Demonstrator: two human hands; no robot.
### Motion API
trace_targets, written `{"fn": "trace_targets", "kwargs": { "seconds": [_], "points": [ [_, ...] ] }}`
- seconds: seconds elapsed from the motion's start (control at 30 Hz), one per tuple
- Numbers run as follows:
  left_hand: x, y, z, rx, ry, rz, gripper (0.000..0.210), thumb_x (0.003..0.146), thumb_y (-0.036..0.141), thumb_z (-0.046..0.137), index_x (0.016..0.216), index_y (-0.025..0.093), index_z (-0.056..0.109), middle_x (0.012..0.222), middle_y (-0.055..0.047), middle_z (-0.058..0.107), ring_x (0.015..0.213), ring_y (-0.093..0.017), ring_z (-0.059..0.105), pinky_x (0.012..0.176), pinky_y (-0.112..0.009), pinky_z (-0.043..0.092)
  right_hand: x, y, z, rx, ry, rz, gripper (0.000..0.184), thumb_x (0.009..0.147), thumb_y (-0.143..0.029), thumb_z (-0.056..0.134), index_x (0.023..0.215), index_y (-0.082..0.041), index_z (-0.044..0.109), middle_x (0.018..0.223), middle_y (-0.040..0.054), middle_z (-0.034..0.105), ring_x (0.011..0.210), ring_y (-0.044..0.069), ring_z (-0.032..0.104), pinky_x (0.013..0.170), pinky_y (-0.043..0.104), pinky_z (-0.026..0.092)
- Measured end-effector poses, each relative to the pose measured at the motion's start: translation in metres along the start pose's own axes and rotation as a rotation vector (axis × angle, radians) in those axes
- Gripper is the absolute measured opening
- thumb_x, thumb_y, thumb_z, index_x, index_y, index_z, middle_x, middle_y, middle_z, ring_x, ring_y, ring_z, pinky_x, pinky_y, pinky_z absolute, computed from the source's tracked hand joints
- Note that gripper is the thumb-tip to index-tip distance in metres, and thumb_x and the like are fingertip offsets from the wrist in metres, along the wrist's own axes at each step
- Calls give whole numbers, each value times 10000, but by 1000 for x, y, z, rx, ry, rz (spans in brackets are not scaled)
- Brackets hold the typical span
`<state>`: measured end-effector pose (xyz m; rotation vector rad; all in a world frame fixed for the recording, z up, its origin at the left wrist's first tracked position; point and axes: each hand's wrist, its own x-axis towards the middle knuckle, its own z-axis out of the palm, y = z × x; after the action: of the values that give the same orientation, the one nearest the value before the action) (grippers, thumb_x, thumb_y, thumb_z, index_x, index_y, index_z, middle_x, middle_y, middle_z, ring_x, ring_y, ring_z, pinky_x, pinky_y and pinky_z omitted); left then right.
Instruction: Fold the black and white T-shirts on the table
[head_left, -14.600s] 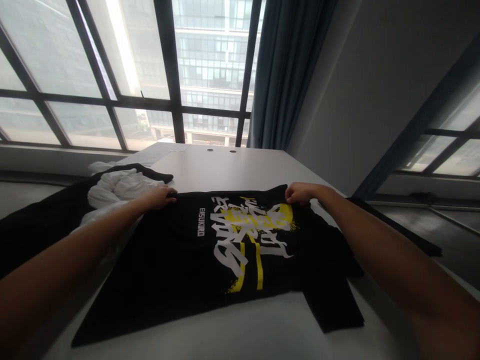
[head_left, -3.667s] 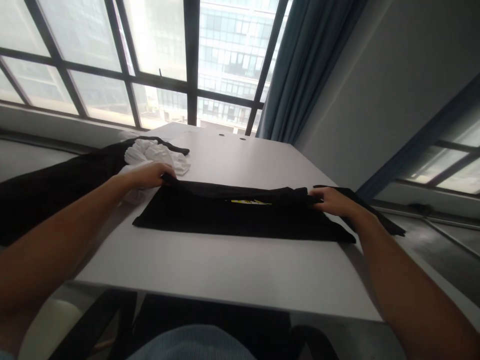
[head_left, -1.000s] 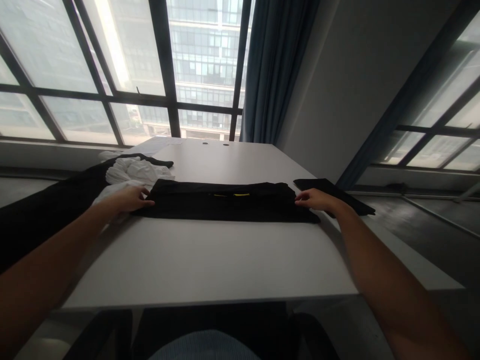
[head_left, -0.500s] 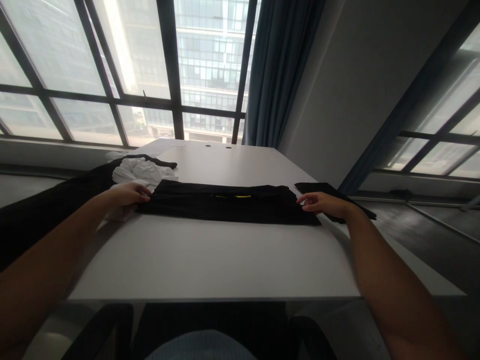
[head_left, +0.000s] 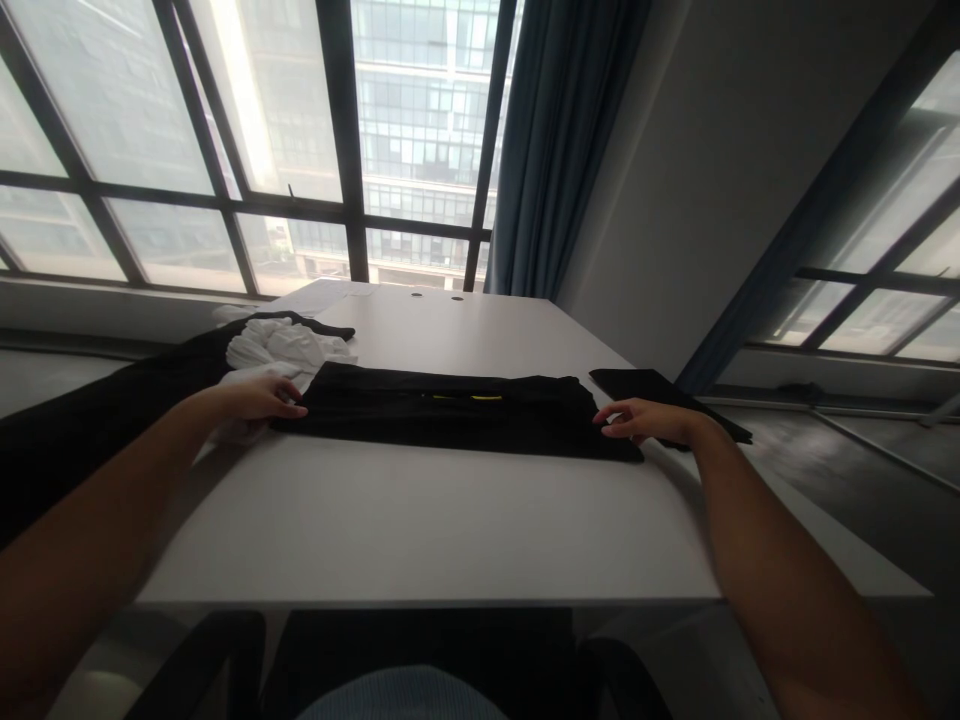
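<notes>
Folded black garment (head_left: pixel 450 425), lying lengthwise across the frame's centre on a white table (head_left: pixel 450 530), left hand (head_left: pixel 266 398) at its left end, right hand (head_left: pixel 637 420) at its right — fingers curled, slightly parted, whether gripping cannot be told —, white cloth (head_left: pixel 281 343) bunched centre left.

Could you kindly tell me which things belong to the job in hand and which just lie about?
In use:
black garment
left hand, at its left end
right hand, at its right end
table, beneath

Lying about:
white cloth
left black cloth
right black cloth
</notes>
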<state>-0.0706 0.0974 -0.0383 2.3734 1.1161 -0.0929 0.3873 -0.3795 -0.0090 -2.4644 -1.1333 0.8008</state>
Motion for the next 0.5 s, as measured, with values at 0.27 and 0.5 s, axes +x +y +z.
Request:
{"fn": "trace_targets", "kwargs": {
  "seconds": [0.27,0.5],
  "points": [
    [2,8,5,41,81,70,610,574,507,812,1055,144,717,856,-47,729,754,-216,680,650,-263,537,-5,5,-4,131,27,-198,671,595,-652,827,1091,-207,749,693,-28,528,656,147,503,661,305,462],
    [3,2,4,-84,13,14,617,648,494,773,1135,144,633,675,12,628,539,-168,588,477,-248,461,-5,9,-7,135,19,-176,627,532,-656,847,967,-210,776,723,10,601,719,188,564,708,332,480]
  ]
}}
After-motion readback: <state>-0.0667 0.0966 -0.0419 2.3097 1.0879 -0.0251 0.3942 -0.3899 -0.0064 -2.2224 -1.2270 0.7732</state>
